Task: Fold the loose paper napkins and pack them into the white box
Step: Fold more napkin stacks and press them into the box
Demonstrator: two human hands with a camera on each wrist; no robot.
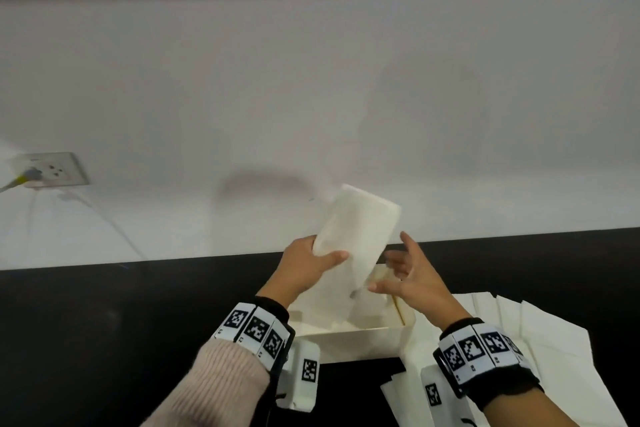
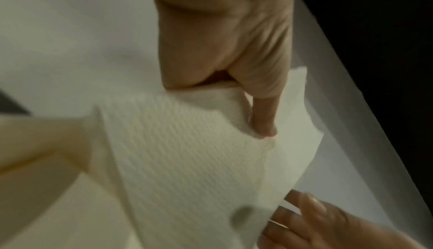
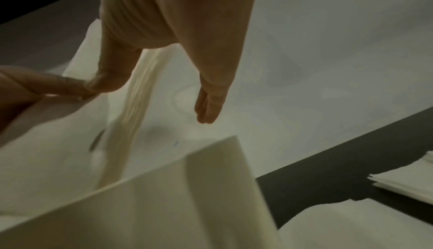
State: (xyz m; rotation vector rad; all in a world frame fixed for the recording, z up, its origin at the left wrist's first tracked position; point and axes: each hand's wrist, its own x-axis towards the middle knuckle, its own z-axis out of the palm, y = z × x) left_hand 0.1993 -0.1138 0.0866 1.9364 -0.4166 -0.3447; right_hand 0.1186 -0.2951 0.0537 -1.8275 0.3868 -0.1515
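The left hand (image 1: 304,267) pinches a folded napkin stack (image 1: 353,236), tilted, above the white box (image 1: 363,336) near the worktop's (image 1: 104,322) rear edge. The right hand (image 1: 412,284), fingers spread, touches the stack's lower edge. Only the head view shows the loose napkins (image 1: 540,340) right of the box.

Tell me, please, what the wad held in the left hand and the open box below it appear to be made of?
The wad of napkins looks like soft embossed tissue paper: a matt white face with a fine ribbed texture, dented where the left hand grips it, its edge layered. The white box looks like thin, smooth card, matt, with straight walls and sharp folded corners; it could be stiff paperboard.
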